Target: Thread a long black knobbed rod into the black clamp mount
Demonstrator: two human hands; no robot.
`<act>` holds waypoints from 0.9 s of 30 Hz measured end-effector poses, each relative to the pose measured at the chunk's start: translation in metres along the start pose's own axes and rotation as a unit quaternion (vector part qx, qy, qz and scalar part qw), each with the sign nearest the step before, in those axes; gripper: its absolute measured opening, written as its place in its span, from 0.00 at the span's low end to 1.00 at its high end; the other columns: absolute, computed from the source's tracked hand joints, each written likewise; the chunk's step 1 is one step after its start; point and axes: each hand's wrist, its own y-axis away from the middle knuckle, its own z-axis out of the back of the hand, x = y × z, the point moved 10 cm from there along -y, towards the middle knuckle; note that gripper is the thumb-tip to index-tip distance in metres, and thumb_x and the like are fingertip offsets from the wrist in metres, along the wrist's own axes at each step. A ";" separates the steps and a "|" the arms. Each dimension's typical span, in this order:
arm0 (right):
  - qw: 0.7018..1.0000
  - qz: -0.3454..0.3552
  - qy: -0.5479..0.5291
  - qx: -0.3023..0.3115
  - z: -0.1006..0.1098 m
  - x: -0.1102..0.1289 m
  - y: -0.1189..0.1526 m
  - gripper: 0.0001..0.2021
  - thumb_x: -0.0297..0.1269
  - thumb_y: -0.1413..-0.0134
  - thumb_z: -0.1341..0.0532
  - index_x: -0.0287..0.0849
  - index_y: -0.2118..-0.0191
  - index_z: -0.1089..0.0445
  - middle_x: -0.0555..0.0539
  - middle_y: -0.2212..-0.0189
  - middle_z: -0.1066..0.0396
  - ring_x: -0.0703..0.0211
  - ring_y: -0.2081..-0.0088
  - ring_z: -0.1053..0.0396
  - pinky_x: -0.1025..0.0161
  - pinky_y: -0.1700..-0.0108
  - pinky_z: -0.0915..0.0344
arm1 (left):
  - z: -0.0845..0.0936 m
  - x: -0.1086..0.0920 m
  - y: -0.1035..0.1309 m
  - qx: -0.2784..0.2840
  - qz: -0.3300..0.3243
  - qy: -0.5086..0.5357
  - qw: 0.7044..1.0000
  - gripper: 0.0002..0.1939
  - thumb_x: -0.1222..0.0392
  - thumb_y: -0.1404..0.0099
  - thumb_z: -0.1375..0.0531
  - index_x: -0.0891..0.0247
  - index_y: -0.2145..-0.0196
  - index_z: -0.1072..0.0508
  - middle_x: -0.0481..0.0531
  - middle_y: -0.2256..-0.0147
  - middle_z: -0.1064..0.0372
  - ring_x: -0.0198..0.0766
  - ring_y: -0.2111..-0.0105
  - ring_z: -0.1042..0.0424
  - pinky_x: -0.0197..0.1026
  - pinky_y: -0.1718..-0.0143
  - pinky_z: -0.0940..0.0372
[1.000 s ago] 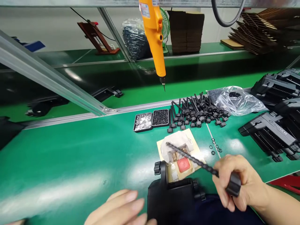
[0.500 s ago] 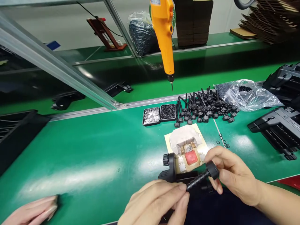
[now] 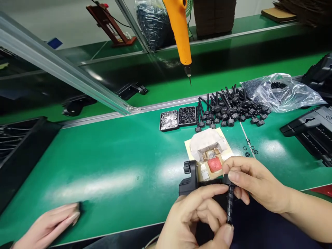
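- Head view: the right hand (image 3: 255, 185) pinched the knob end of a black threaded rod (image 3: 229, 204) between thumb and fingers (image 3: 234, 175), closed firmly on it, the rod standing nearly upright near the table's front edge.
- The left hand (image 3: 199, 221) curled around the rod's lower end, thumb (image 3: 226, 236) under its tip, fingers (image 3: 207, 193) partly closed and touching the shaft.
- Just behind both hands sat a black plastic clamp body (image 3: 190, 180), one small knob (image 3: 186, 167) already showing at its left side.
- The rod looked not yet seated in the body; that fitting appeared to remain, and 1 rod seemed in hand only.
- Further back on the green table (image 3: 116, 155) lay a pile of identical rods (image 3: 228, 107), 2 small trays of fasteners (image 3: 177, 119), loose black O-rings (image 3: 250, 149) and a paper-covered fixture (image 3: 209, 148).
- An orange electric screwdriver (image 3: 180, 31) hung above, untouched.
- Another person's hand (image 3: 49, 224) rested flat at the lower left.
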 end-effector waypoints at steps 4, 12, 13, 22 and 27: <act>1.000 -0.012 -0.018 -0.004 -0.001 -0.004 0.003 0.26 0.59 0.39 0.36 0.36 0.67 0.35 0.56 0.82 0.41 0.73 0.83 0.44 0.79 0.82 0.47 | -0.005 -0.037 -0.002 0.031 -0.176 -0.151 0.972 0.23 0.69 0.33 0.40 0.58 0.42 0.29 0.49 0.73 0.25 0.32 0.77 0.25 0.34 0.70 0.25; 0.998 -0.038 -0.046 0.015 -0.013 -0.008 0.006 0.27 0.60 0.40 0.35 0.36 0.64 0.34 0.55 0.81 0.39 0.72 0.83 0.42 0.79 0.82 0.46 | -0.008 -0.071 0.003 -0.047 -0.348 -0.358 0.865 0.14 0.77 0.38 0.38 0.66 0.56 0.22 0.51 0.68 0.24 0.31 0.73 0.25 0.28 0.73 0.27; 0.998 -0.038 -0.044 0.020 -0.014 -0.009 0.007 0.27 0.60 0.39 0.36 0.36 0.62 0.33 0.55 0.81 0.39 0.72 0.83 0.42 0.78 0.82 0.46 | -0.008 -0.072 0.004 -0.056 -0.354 -0.366 0.859 0.13 0.78 0.39 0.37 0.67 0.58 0.22 0.51 0.68 0.25 0.30 0.72 0.25 0.28 0.72 0.27; 0.998 0.008 -0.043 0.034 -0.020 -0.004 0.008 0.25 0.59 0.36 0.37 0.35 0.63 0.30 0.52 0.77 0.39 0.72 0.79 0.40 0.78 0.76 0.39 | -0.011 -0.074 0.001 -0.056 -0.351 -0.420 0.835 0.09 0.77 0.36 0.39 0.68 0.61 0.26 0.49 0.69 0.30 0.30 0.70 0.27 0.29 0.68 0.27; 0.999 0.014 -0.017 0.030 -0.018 -0.007 0.010 0.24 0.58 0.34 0.39 0.36 0.62 0.30 0.50 0.76 0.36 0.70 0.78 0.37 0.75 0.75 0.39 | -0.014 -0.072 0.000 -0.040 -0.351 -0.429 0.831 0.08 0.76 0.36 0.40 0.68 0.61 0.28 0.49 0.69 0.32 0.31 0.69 0.29 0.30 0.68 0.29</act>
